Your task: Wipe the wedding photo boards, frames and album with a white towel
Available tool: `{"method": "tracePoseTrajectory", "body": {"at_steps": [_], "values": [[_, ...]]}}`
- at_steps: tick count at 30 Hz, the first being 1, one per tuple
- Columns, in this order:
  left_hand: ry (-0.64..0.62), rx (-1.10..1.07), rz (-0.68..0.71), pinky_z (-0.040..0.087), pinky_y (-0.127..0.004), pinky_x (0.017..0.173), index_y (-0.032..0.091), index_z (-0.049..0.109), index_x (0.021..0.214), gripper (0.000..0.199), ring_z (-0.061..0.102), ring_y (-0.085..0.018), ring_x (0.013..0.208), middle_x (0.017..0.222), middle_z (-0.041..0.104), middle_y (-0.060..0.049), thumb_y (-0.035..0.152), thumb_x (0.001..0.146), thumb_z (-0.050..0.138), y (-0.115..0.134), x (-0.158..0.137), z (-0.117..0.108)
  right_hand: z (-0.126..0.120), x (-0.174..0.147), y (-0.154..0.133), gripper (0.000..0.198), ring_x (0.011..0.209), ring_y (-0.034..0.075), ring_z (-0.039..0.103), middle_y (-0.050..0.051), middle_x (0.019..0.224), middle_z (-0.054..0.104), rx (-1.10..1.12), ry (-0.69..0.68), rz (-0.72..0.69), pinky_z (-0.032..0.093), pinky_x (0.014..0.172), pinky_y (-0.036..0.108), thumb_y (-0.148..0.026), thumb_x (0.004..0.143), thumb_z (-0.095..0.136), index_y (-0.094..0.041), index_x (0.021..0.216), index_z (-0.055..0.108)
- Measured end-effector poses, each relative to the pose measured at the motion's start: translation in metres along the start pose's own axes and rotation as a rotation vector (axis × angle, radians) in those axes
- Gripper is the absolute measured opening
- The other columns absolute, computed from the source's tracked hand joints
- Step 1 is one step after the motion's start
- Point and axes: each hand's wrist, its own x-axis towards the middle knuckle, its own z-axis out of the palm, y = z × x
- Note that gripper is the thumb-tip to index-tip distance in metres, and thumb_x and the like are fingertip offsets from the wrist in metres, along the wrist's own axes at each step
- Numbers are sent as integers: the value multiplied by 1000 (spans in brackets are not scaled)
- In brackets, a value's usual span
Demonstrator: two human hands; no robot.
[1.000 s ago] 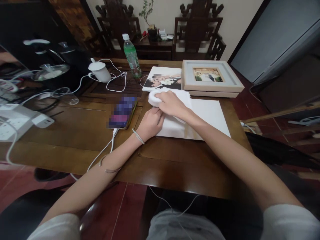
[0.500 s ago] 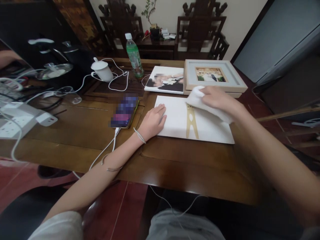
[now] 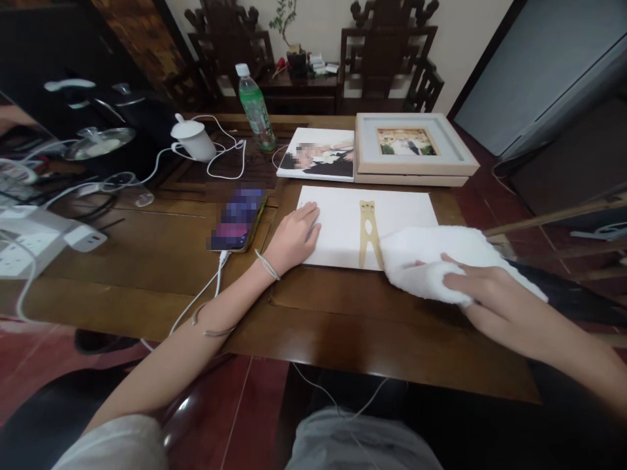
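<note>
A white rectangular panel (image 3: 333, 228) lies flat on the brown wooden table, with a gold-coloured A-shaped stand leg (image 3: 368, 228) on its face. My left hand (image 3: 295, 236) rests on the panel's left edge, fingers stretched out and flat. In my right hand (image 3: 477, 287) is a bunched white towel (image 3: 421, 254), gripped by the fingers. The towel covers the panel's lower right corner and spreads past it to the right. Part of the panel's right side is hidden under it.
Behind the panel lie a photo print (image 3: 318, 156) and a wooden picture frame (image 3: 416, 140). To the left are a phone (image 3: 238, 219) on a white cable, a green-labelled bottle (image 3: 257, 108), a lidded white cup (image 3: 194, 138), a black pot (image 3: 110, 153) and a power strip (image 3: 29, 241).
My right hand has brought the towel from the panel's upper right part down and toward me, past its lower right corner. My left hand stays on the panel's left edge.
</note>
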Motion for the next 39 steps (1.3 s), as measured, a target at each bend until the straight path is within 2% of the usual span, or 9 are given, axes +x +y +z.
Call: {"method": "tracePoseTrajectory", "body": {"at_steps": [3, 8, 18, 22, 26, 29, 33, 36, 39], "values": [[3, -8, 2, 38, -47, 115, 6, 57, 127, 39, 46, -30, 138, 143, 53, -21, 22, 95, 40, -1, 0, 0, 2, 3, 10, 24, 91, 31, 64, 5, 73, 58, 13, 13, -41, 47, 89, 46, -5, 69, 38, -29, 71, 39], [-3, 1, 6, 37, -45, 116, 5, 57, 127, 40, 46, -29, 138, 143, 53, -21, 23, 96, 39, -2, 0, 0, -12, 46, 46, 20, 61, 22, 48, 2, 60, 44, 2, 49, 53, 38, 66, 38, -10, 68, 38, -27, 65, 30], [12, -14, -25, 38, -45, 116, 8, 58, 128, 41, 47, -29, 138, 143, 55, -19, 22, 94, 41, 0, 0, 0, -22, 105, 69, 21, 66, 17, 39, -1, 64, 35, 4, 161, 207, 31, 69, 33, -9, 73, 39, -26, 66, 29], [5, -16, -18, 37, -45, 116, 4, 58, 128, 42, 47, -30, 138, 143, 53, -22, 21, 94, 40, 1, 0, 0, -6, 85, 59, 23, 62, 20, 39, -1, 57, 31, -28, 185, 219, 37, 79, 37, -9, 71, 38, -27, 65, 25], [5, -12, -33, 38, -47, 115, 9, 56, 130, 41, 46, -29, 138, 144, 53, -19, 22, 95, 41, 2, 0, 0, 7, 37, 37, 21, 62, 27, 52, 3, 57, 47, -29, 138, 197, 45, 84, 48, -11, 71, 39, -28, 65, 28], [-8, 4, -35, 38, -46, 116, 10, 56, 130, 40, 46, -28, 139, 144, 53, -17, 22, 95, 41, 2, 0, 0, 11, -4, 19, 21, 94, 32, 67, 6, 88, 70, 32, 109, 95, 41, 105, 53, -9, 69, 43, -30, 67, 41], [-7, 6, -22, 37, -44, 116, 8, 56, 129, 40, 45, -28, 139, 143, 54, -18, 23, 95, 40, 1, 0, -1, 9, -42, 8, 49, 117, 27, 62, -1, 117, 70, 114, 122, -20, 45, 106, 49, -9, 70, 47, -47, 99, 58], [-8, -2, -24, 37, -46, 116, 8, 57, 129, 40, 45, -29, 139, 144, 53, -19, 23, 95, 40, 1, 0, 0, 3, -40, 15, 49, 114, 28, 63, 3, 110, 71, 104, 147, 44, 53, 93, 48, -15, 71, 51, -51, 103, 61], [-11, -5, -30, 38, -47, 115, 10, 56, 130, 40, 45, -29, 139, 145, 53, -18, 23, 95, 40, 1, 0, 0, -8, -13, 27, 29, 99, 28, 68, 7, 93, 72, 95, -45, 95, 53, 88, 46, -16, 73, 47, -38, 80, 65]]}}
